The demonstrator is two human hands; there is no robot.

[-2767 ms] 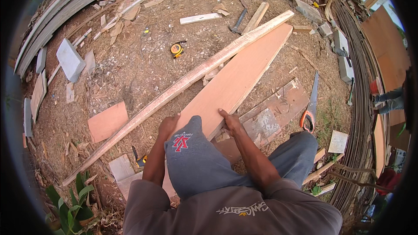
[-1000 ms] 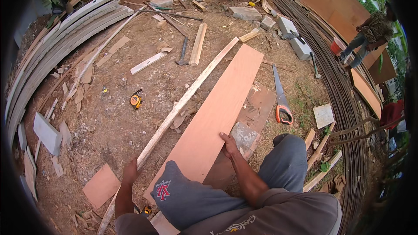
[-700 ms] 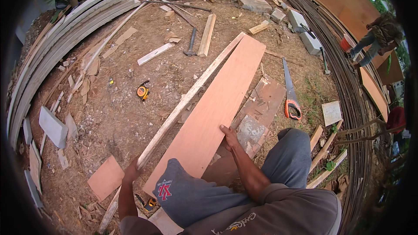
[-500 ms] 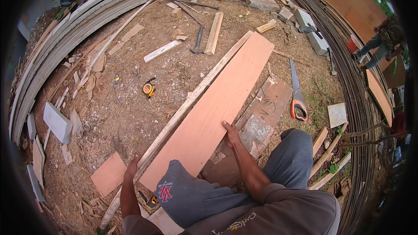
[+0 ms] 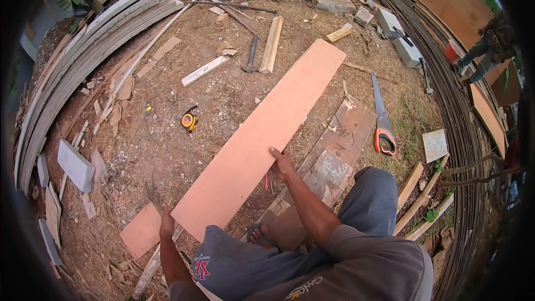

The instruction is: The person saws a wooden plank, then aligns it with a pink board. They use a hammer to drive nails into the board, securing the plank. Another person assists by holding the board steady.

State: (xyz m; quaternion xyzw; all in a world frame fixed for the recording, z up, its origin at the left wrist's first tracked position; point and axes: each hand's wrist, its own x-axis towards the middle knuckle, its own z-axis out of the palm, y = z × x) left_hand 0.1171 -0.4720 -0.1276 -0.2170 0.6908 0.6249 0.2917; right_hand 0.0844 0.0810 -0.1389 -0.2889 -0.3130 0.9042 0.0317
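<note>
A long strip of plywood slants across the middle, lying over a wooden batten whose near end shows below it. My right hand grips the strip's right edge, thumb on top and fingers hidden underneath. At the strip's near left corner, my left hand closes against the edge beside the batten; its fingers are partly hidden. A smaller plywood piece lies on the ground left of that hand. Under my right forearm is a stained old board with several nails on it.
A handsaw lies to the right, a tape measure to the left, and a hammer beyond. Curved planks are stacked at the far left. Long rods run down the right, where another person stands.
The plywood strip has shifted left over the batten, hiding the batten's long left edge. My right hand has moved left with it. More of the old board and my foot now show.
</note>
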